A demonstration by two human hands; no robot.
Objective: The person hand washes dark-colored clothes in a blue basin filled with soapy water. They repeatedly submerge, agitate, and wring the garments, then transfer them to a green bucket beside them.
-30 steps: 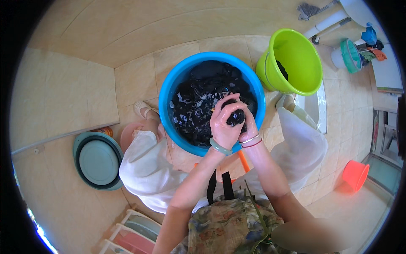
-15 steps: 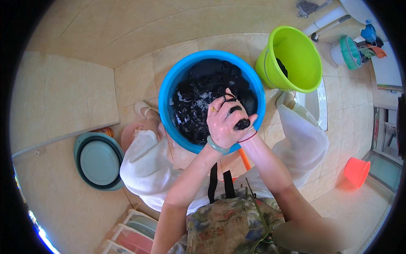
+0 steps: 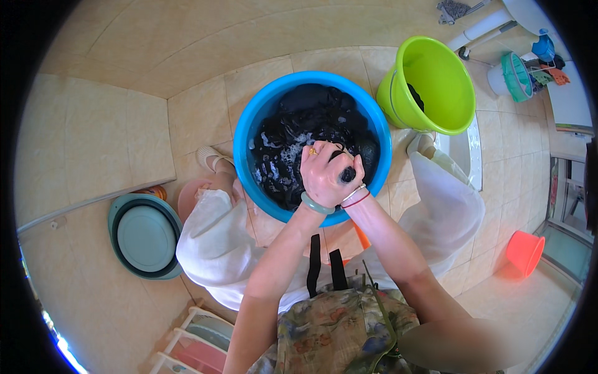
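Observation:
Over a round blue basin (image 3: 241,149), my two hands are clasped together. My left hand (image 3: 320,177), with a pale green bangle at the wrist and a gold ring, is closed around dark wet cloth (image 3: 347,175). Pressed against it, my right hand (image 3: 353,187) is also closed on that cloth, which bulges out between the fingers. Most of the right hand's fingers are hidden behind the left. Black wet laundry (image 3: 299,103) lies in the basin, with whitish suds or glints near its middle.
To the basin's right stands a lime-green bucket (image 3: 451,93) with something black inside. A white floor fixture (image 3: 476,156) is beside it. Left are a grey-green collapsible basin (image 3: 147,240) and a white rack (image 3: 177,343). A coral bucket (image 3: 525,254) stands far right.
My clasped hands have turned slightly and drawn closer together. Less of the black cloth shows between the fingers now. The basin and buckets stay in place.

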